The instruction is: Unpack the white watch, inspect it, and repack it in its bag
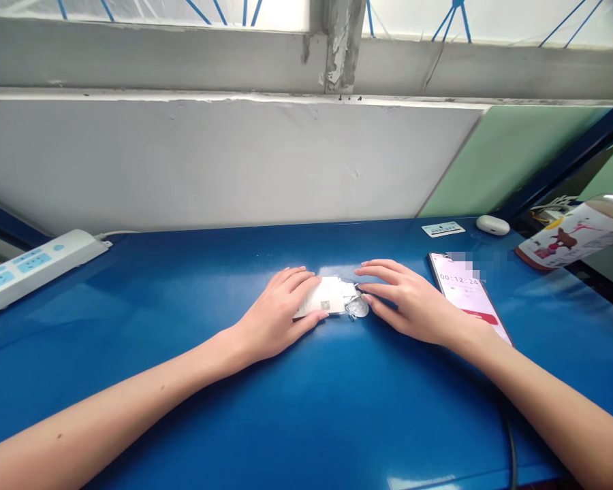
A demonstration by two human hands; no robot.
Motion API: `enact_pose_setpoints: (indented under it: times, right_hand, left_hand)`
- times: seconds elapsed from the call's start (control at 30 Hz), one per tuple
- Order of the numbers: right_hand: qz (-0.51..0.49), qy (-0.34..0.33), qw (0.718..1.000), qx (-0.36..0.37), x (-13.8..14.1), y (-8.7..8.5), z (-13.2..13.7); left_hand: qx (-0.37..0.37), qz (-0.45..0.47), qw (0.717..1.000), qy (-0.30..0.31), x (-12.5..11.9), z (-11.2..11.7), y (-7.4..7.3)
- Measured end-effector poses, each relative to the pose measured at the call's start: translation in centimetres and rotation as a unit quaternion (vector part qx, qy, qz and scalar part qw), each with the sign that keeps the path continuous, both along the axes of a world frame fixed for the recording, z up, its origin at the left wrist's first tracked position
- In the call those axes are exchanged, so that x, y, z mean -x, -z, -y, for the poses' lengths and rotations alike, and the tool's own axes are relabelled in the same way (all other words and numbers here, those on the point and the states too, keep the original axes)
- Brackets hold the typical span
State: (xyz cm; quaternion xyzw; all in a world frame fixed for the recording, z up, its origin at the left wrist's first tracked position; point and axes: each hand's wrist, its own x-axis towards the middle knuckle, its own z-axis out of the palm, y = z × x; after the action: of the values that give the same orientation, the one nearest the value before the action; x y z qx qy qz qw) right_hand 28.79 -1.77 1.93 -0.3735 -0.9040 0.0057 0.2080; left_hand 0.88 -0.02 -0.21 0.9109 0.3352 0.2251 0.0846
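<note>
At the middle of the blue table lies a flat white packet with a small printed square code (325, 299). My left hand (280, 309) grips its left end, thumb along the near edge and fingers over the far edge. A round, silvery, see-through piece (357, 306) sticks out at the packet's right end; its exact kind is unclear. Beside that piece is my right hand (403, 299), fingers apart and stretched toward it. The fingertips are at or just short of the piece; contact cannot be made out.
A phone (464, 292) showing a timer lies by my right wrist, with a black cable (511, 442) nearer me. Behind it are a small card (443, 229) and a white earbud case (493, 225). A bottle (567, 235) lies tilted at right; a power strip (41, 262) sits at left.
</note>
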Motion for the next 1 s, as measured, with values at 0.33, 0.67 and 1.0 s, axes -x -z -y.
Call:
enact_pose_setpoints:
  times: [0.33,0.67,1.0]
  right_hand:
    - [-0.006,-0.022,0.995,0.095,1.4,0.1,1.3]
    - [0.014,-0.039,0.987,0.152,1.4,0.4,1.4]
    - [-0.009,-0.002,0.999,0.054,0.3,0.1,0.4]
  left_hand:
    - [-0.001,0.004,1.000,-0.004,0.0,0.1,0.1]
    - [0.017,-0.151,0.988,0.009,-0.1,0.1,-0.4]
    - [0.032,-0.156,0.987,0.019,-0.1,-0.1,-0.4]
